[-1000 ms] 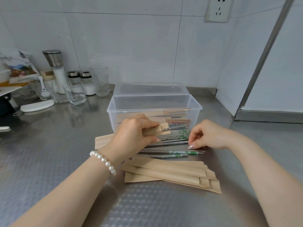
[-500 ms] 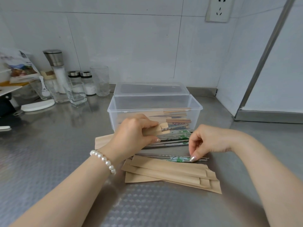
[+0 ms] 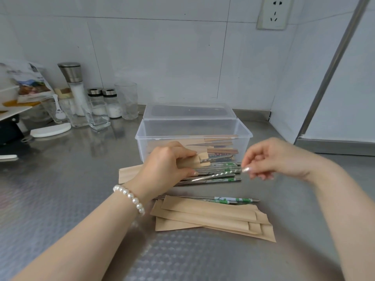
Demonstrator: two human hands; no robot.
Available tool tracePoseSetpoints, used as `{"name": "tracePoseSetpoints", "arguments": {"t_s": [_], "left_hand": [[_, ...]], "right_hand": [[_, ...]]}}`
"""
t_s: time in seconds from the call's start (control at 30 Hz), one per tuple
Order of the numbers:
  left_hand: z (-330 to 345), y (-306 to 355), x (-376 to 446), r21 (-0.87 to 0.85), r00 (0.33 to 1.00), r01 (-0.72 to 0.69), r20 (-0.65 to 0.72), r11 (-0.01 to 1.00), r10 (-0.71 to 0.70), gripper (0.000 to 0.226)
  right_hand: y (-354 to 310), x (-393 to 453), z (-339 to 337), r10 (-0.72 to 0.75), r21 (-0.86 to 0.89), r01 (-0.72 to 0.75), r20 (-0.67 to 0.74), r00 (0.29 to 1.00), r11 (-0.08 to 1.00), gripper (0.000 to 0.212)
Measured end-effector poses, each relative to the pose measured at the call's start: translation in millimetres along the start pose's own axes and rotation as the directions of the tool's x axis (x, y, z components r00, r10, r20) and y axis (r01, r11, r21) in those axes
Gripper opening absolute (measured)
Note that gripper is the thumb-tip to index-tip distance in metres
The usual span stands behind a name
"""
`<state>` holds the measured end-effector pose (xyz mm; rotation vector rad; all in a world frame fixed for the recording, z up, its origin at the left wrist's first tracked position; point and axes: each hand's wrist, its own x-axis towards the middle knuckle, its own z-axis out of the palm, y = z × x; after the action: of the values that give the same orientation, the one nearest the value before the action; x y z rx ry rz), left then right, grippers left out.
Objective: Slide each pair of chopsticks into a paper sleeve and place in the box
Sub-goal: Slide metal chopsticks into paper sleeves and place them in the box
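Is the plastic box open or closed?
Open. The clear plastic box has its lid off, behind it, and sleeved chopsticks lie inside.

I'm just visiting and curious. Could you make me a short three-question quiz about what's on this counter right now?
1. True or false: the clear box has its lid shut.
2. Which hand pinches the end of a metal chopstick? A) left B) right C) neither
3. Fill in: the stack of empty paper sleeves lies on the counter, ____ the person than the box.

Key
1. False: the box is open, with sleeved chopsticks inside.
2. B: the right hand; the left hand holds a sleeve.
3. Nearer.
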<state>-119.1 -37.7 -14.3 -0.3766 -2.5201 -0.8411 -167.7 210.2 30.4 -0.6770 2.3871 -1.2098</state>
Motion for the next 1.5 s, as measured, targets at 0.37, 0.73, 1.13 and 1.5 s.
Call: {"name": "tracePoseSetpoints", "arguments": {"t_s": [0.37, 0.73, 1.13, 1.5], "left_hand": [[-2, 1, 0, 0.043, 0.998, -0.002, -0.067, 0.999, 0.004, 0.040], [-3, 0, 0, 0.026, 0.992, -0.020, -0.125, 0.999, 0.023, 0.041], [3, 1, -1, 0.002, 0.986, -0.122, -0.116, 0.993, 0.121, 0.037], [5, 1, -2, 0.021, 0.980, -0.169, -0.101, 0.985, 0.171, 0.029]], "right_hand": [[26, 10, -32, 0.158, 0.696, 0.519, -0.660, 0.734, 0.495, 0.027], [25, 15, -23, 0.128, 0.661, 0.496, -0.663, 0.738, 0.564, 0.025], [12, 33, 36, 0.000, 0.596, 0.098, -0.163, 0.987, 0.797, 0.014], [-1, 33, 60, 0.028, 0.318, 0.017, -0.138, 0.990, 0.948, 0.042]]}}
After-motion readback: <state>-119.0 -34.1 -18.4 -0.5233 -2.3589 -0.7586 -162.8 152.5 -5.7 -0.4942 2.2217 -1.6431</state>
